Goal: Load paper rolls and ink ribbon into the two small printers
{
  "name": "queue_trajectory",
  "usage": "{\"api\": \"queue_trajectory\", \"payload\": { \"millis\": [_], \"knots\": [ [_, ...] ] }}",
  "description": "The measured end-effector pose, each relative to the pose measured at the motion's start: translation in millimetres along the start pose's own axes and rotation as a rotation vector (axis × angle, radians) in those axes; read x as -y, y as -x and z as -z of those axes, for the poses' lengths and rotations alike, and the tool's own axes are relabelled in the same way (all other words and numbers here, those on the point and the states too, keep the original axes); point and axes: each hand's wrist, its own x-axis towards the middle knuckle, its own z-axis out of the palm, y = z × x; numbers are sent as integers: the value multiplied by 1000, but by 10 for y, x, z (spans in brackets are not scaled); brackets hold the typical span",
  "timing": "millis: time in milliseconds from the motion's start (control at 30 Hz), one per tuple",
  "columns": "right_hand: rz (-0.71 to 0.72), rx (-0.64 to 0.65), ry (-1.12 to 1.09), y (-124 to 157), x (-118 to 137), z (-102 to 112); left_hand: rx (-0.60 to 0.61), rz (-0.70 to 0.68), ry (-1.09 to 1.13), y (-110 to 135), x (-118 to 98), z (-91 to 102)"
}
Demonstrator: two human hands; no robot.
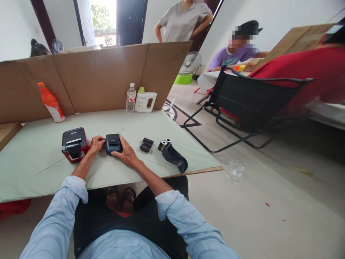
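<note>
A small dark blue-grey printer point(113, 142) sits on the pale green table point(35, 162) in front of me. My left hand point(96, 144) has its fingers curled against the printer's left side. My right hand point(126, 153) grips the printer's right and near side, thumb along its front edge. A red and black label printer point(73, 144) stands just left of my left hand. To the right lie a small black part point(146, 145) and two paper rolls point(164, 144) with a black strip point(175, 158) trailing from them.
An orange bottle point(50, 102), a clear water bottle point(130, 97) and a white jug point(145, 101) stand by the cardboard screen point(102, 75). A black folding chair point(250, 104) sits to the right. Other people are at the back and right.
</note>
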Motion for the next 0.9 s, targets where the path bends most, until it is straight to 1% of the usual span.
{"api": "queue_trajectory", "payload": {
  "millis": [200,467,700,900],
  "knots": [
    [-8,5,16,-10,40,12,25,29,35,-22,-33,7],
    [28,12,-19,-15,71,34,68,22,51,-3,-54,79],
    [-19,2,-3,-15,79,29,108,58,11,-37,-65,169],
    [7,-5,-19,-16,93,39,105,24,48,-50,-45,152]
  ]
}}
